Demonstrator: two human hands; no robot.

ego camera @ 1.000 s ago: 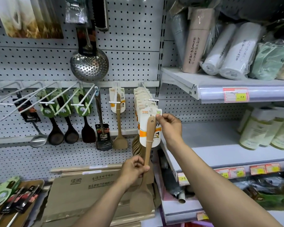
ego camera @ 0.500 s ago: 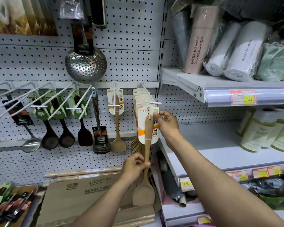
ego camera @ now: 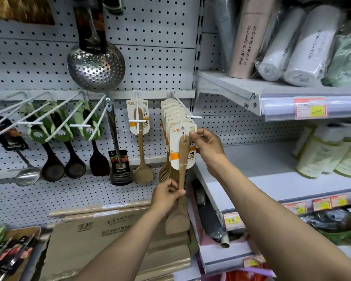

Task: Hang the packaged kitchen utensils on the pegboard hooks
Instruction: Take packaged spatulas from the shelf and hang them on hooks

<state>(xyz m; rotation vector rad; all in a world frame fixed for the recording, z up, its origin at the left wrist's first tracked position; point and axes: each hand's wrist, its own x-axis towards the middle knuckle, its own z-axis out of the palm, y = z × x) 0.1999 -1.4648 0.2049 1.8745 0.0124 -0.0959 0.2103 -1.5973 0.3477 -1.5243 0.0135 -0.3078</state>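
Note:
A wooden spatula on a white and orange backing card hangs upright in front of a white pegboard hook. My left hand grips its wooden handle low down. My right hand pinches the card's top right corner, just below the hook's tip. Several identical carded spatulas hang behind it on that same hook. One more carded spatula hangs on the hook to the left.
Dark ladles with green cards, a steel skimmer and a steel spoon hang on the pegboard at left. Cardboard boxes lie below. White shelves with wrapped rolls and bottles stand at right.
The spatula and both hands have risen a little toward the hook's tip. Each hand keeps its hold.

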